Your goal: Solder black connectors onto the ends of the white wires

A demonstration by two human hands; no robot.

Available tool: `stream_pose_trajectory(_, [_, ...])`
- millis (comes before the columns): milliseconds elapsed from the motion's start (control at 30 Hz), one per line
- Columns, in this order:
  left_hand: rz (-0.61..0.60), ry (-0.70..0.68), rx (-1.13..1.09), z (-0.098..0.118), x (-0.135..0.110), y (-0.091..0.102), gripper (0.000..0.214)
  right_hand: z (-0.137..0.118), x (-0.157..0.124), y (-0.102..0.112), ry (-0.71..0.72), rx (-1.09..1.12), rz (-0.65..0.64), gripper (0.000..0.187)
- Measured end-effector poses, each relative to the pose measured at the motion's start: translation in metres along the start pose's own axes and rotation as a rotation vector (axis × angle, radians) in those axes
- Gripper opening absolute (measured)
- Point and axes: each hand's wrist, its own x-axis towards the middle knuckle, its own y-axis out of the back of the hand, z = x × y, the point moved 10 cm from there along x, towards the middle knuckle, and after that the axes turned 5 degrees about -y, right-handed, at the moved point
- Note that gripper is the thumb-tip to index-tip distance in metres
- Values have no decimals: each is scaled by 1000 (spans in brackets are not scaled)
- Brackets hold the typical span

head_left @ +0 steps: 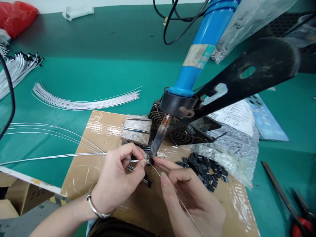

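My left hand (118,177) pinches a thin white wire (56,156) near its end, right under the tip of a mounted soldering iron (159,135) with a blue handle (204,42). My right hand (190,194) pinches a fine strand of solder wire (184,205) and a small black part (151,162) against that tip. Several more white wires trail off to the left from my left hand. A silver bracelet sits on my left wrist.
Cardboard sheet (98,131) covers the green table (98,62). A pile of small black parts (204,169) lies on a plastic bag right of my hands. A sponge block (136,129), a small fan (181,133), a bundle of white wires (84,102) and red-handled pliers (300,220) lie around.
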Motion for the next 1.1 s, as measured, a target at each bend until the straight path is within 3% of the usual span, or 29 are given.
stream_pose_trajectory(300, [9, 21, 2, 2, 3, 3, 8, 1, 1, -2, -53, 78, 18, 22])
stream_pose_trajectory(1100, [24, -2, -54, 6, 5, 4, 12, -3, 2, -1, -20, 65, 38, 23])
